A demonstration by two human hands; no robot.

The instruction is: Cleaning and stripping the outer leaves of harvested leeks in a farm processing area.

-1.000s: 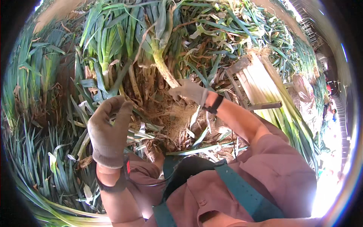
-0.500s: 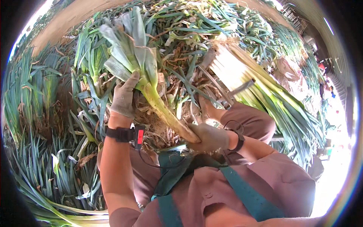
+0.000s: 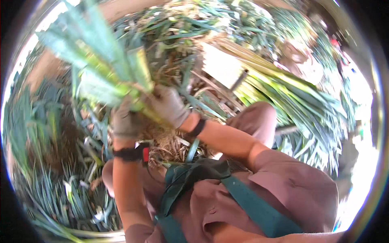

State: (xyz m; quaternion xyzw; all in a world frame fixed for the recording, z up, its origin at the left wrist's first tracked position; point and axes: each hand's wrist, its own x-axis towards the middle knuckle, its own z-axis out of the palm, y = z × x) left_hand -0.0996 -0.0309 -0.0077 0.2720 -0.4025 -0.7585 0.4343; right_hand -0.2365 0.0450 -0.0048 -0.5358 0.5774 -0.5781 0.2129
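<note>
A leek (image 3: 99,67) with broad blue-green leaves slants up and to the left, blurred by motion. My gloved left hand (image 3: 126,118) is closed round its stalk just below where the leaves fan out. Beside it, my gloved right hand (image 3: 169,104) grips the leek at the base of the leaves, its fingers partly hidden behind leaf and stalk. The lower stalk runs down past both hands, mostly hidden and smeared.
Trimmed leeks (image 3: 279,83) lie stacked on a low stand to the right, with a short dark bar (image 3: 239,80) at their near side. Untrimmed leeks (image 3: 40,117) stand massed at the left. Leaf scraps (image 3: 170,146) litter the ground between my knees. A brown bag (image 3: 300,56) sits far right.
My right hand has moved from the leek's root end up to the leaf base, next to my left. The leek's leafy top has swung left and come nearer the camera.
</note>
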